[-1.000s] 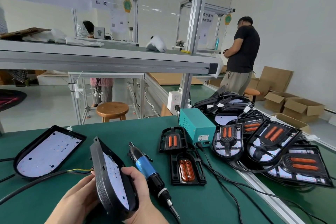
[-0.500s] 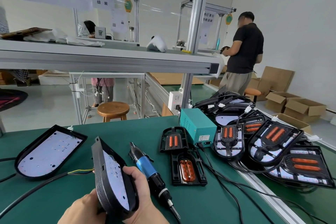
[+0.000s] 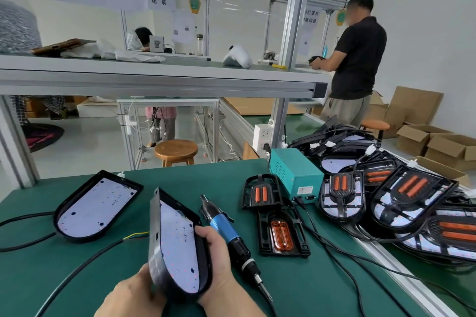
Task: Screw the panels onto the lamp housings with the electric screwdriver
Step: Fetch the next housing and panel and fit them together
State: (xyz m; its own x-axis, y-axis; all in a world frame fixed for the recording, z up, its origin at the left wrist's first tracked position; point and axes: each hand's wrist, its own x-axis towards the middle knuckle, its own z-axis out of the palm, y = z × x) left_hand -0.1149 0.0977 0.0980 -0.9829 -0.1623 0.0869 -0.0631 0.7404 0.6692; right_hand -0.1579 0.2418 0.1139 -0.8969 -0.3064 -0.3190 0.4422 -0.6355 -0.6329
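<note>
- The lamp housing (image 3: pixel 177 247) is held tilted over the tabletop (image 3: pixel 296 288), its rim gripped by the right hand (image 3: pixel 219 273); the fingers of the left hand (image 3: pixel 134 293) are hidden.
- It could be dropped onto the electric screwdriver (image 3: pixel 231 237) lying just beside, should that grip be loosened.

Up on its edge goes one black lamp housing (image 3: pixel 177 247), white board facing right, rounded end nearest, right hand (image 3: pixel 219 265) wrapped over its rim, left hand (image 3: pixel 134 296) cupping it from below. A second housing (image 3: pixel 95 206) lies flat on the green table (image 3: pixel 309 291) to the left, board up. Just right of the held one lies the screwdriver (image 3: pixel 229 237), black with a blue band, bit pointing near-right. Beyond it, two black panels (image 3: pixel 282 237) with orange inserts lie flat. Far right, a pile of housings (image 3: pixel 412 203) with panels on.
</note>
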